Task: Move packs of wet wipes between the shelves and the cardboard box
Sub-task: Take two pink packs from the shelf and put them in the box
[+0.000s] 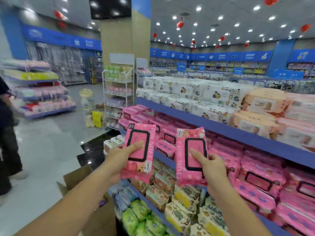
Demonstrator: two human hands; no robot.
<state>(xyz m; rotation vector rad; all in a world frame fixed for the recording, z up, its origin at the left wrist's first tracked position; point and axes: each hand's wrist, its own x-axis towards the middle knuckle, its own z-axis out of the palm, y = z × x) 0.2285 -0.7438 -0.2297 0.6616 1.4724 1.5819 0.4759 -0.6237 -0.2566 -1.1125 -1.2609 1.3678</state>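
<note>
Broadly, the shelves (238, 132) fill the right half of the view, three tiers crammed with wipes. The middle tier holds pink stacks (255, 178) that come right up to its front edge. The box (76, 176) sits low on the floor at the left, mostly hidden under the left forearm, with one flap standing up.

Both task packs are in the air in front of the middle tier, touching neither shelf nor box. The left pack (139, 150) is in the left hand (117, 157) and the right pack (190, 155) in the right hand (211, 167). Each hand grips its pack near the lower end, thumb (136, 145) laid flat on the lid and fingers curled out of sight behind.

The risks, as I judge them:
- Glossy film gripped at one end could let a pack tip forward and slide out if the wrist turns quickly.
- Pushing a pack into the crowded pink tier could nudge the front stacks over the lip onto the tiers below.
- Going to the box instead means a blind reach down and left, where the raised flap could catch a pack and spill it onto the floor.
- A person (6, 133) stands near in the aisle, so a wide swing risks a bump.
</note>
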